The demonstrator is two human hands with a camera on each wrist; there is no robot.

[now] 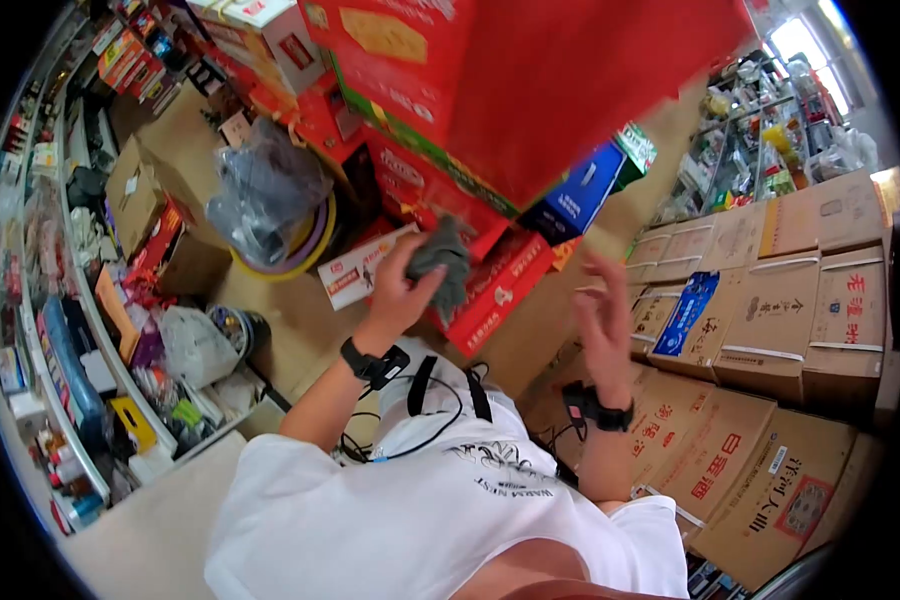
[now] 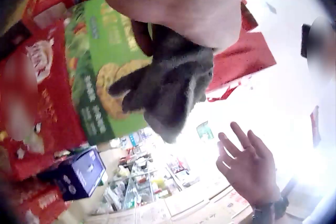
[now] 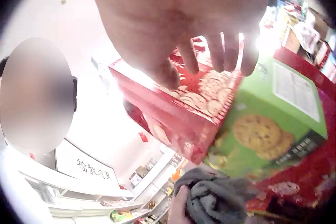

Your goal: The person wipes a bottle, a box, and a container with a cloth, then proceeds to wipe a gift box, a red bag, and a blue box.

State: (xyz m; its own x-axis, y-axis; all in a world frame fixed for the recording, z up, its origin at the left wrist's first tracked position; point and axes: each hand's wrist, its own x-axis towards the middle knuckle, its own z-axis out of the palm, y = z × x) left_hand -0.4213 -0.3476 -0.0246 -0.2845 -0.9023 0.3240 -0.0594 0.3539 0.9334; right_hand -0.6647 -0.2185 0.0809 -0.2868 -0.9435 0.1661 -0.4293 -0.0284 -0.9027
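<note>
My left hand (image 1: 402,285) grips a bunched grey cloth (image 1: 444,262) in front of the stacked gift boxes. In the left wrist view the same cloth (image 2: 170,77) hangs from the fingers, with finger-like ends sticking out. My right hand (image 1: 607,315) is raised on the right with its fingers spread and holds nothing. A tall red box (image 1: 400,70) stands ahead of both hands. Its green side (image 2: 100,56), printed with biscuits, faces the left wrist camera. Over the right hand's fingers (image 3: 215,56) the right wrist view shows a red carton (image 3: 173,116) with a biscuit picture.
A blue box (image 1: 577,195) and a red carton (image 1: 500,290) lie low in the pile. Brown cartons (image 1: 760,300) are stacked along my right side. Left of the pile sits a grey plastic bag (image 1: 270,190); shelves (image 1: 90,300) of goods line the far left.
</note>
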